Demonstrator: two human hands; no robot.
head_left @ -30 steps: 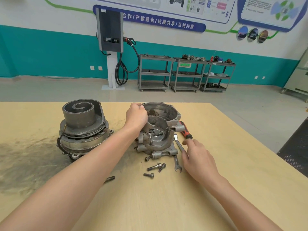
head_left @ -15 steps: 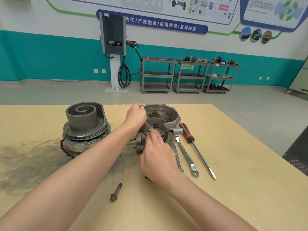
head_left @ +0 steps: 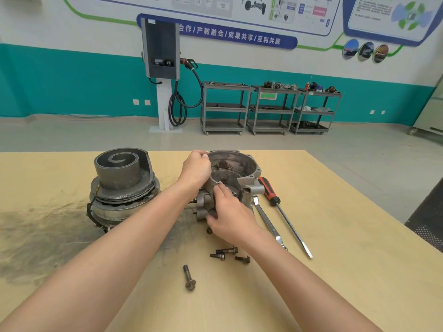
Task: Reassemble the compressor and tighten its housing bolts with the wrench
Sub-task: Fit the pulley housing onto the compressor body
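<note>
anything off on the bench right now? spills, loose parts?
Yes. A dark, greasy-looking smear stains the yellow wooden table at its left side, reaching under the grey spiral scroll assembly. Four dark bolts lie loose near the table's front edge, one apart from the rest. No damage shows.

Scroll assembly (head_left: pixel 123 185) sits left of the housing (head_left: pixel 236 173), wrench (head_left: pixel 268 220) and screwdriver (head_left: pixel 282 212) to its right, bolts (head_left: pixel 230 254) in front.

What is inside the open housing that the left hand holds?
Inside the housing I see dark grime on the back wall and a round recess. The right hand covers its lower front, so anything there is hidden.
</note>
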